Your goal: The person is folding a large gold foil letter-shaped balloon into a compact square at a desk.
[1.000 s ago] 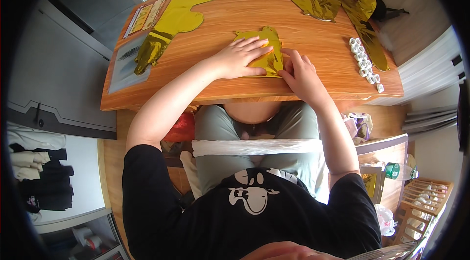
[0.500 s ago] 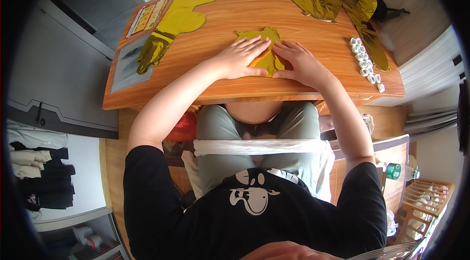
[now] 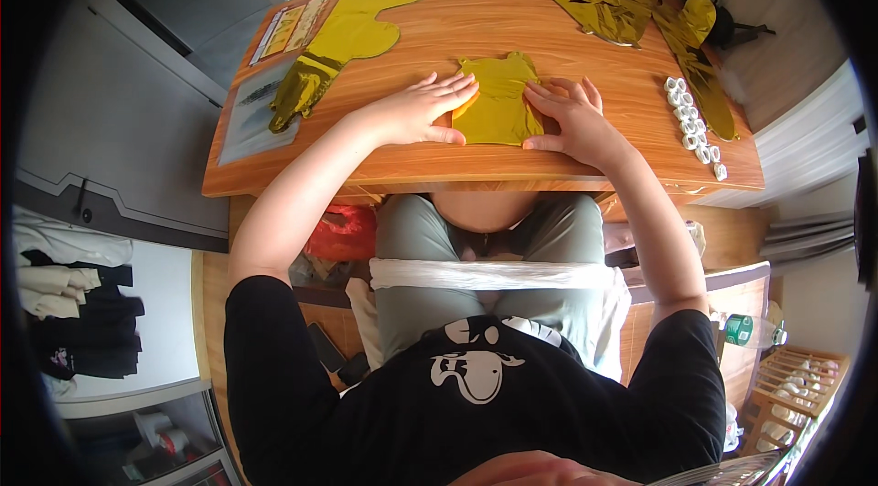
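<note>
"Where's the middle gold foil (image 3: 498,104)?"
"On the table (image 3: 412,52), between left hand (image 3: 416,113) and right hand (image 3: 578,124), both spread wide, touching its edges."
"What's changed?"
"They've moved apart, baring its middle."

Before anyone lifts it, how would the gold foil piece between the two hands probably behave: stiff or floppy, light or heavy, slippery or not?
The gold foil piece would probably flop, since creases run along its right side. It seems likely light, lying thin and flat on the table. Its glossy face may make it slippery.
</note>
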`<state>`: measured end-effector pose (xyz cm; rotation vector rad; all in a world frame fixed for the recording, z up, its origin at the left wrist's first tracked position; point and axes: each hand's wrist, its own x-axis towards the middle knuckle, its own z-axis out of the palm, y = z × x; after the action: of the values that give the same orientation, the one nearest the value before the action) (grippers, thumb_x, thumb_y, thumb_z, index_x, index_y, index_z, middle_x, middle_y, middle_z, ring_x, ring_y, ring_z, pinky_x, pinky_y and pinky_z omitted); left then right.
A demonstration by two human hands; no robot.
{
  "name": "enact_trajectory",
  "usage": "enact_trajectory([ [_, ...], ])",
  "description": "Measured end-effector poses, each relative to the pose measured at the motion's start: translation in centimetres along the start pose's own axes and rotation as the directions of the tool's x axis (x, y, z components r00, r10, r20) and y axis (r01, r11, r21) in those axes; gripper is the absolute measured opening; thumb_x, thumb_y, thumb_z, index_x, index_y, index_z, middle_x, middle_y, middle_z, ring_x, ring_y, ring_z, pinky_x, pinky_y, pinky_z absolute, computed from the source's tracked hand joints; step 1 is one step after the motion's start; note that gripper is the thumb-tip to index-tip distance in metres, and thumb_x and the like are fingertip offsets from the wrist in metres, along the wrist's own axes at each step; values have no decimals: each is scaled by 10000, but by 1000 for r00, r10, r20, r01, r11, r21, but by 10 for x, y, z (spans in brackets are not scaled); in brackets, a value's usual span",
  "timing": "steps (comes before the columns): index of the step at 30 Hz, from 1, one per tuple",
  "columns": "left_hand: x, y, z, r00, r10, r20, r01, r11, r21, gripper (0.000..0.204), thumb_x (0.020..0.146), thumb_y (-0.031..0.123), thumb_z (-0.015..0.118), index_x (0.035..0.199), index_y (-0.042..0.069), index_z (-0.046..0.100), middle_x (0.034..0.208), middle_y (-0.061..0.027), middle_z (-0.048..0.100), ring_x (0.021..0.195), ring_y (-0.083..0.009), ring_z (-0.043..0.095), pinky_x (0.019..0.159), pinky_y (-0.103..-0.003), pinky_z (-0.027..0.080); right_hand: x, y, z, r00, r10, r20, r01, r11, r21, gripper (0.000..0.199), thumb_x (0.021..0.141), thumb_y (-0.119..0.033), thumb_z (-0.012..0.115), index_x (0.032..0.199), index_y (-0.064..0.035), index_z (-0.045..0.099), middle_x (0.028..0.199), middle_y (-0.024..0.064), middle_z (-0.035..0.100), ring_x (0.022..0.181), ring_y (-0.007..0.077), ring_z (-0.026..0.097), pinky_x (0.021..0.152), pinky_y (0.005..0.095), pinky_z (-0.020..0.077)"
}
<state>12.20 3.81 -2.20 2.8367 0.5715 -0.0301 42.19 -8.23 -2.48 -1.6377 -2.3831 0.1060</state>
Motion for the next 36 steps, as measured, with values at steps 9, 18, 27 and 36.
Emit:
enact_trajectory([
  [9, 6, 18, -25, 956, -245, 158, 260, 962, -81, 1188, 848, 530, 769, 1651, 177, -32, 1701, -144, 190, 1574, -321, 160, 1280, -497, 156, 4, 3, -8, 998, 40, 42, -41, 999, 11, 991, 743, -643, 784, 1540, -147, 468, 1586, 50, 465, 1495, 365, 301, 1236, 551, 109],
  [18, 2, 2, -22, 995, -93, 45, 104, 881, -463, 1389, 777, 445, 880, 1616, 217, -204, 1703, -112, 212, 1567, -337, 185, 1269, -439, 209, 11, 2, -12, 994, 77, 72, -78, 997, 16, 1122, 649, -693, 819, 1552, -142, 445, 1602, 59, 438, 1506, 372, 284, 1240, 541, 108],
  [27, 59, 76, 20, 927, -225, -301, 272, 954, 123, 699, 1040, 593, 418, 1573, 143, 390, 1675, -149, 273, 1561, -335, 219, 1267, -551, 152, 11, 3, -13, 989, 118, 90, -122, 992, 30, 1116, 656, -667, 835, 1563, -154, 435, 1582, 81, 463, 1504, 357, 291, 1242, 549, 96],
  [36, 63, 71, 40, 907, -291, -303, 338, 934, 115, 740, 1012, 665, 394, 1605, 227, 328, 1681, -116, 269, 1565, -343, 193, 1262, -572, 140, 5, 19, -1, 996, 12, -92, -3, 995, 96, 944, 765, -598, 799, 1539, -168, 472, 1593, 83, 449, 1464, 341, 360, 1227, 545, 165],
])
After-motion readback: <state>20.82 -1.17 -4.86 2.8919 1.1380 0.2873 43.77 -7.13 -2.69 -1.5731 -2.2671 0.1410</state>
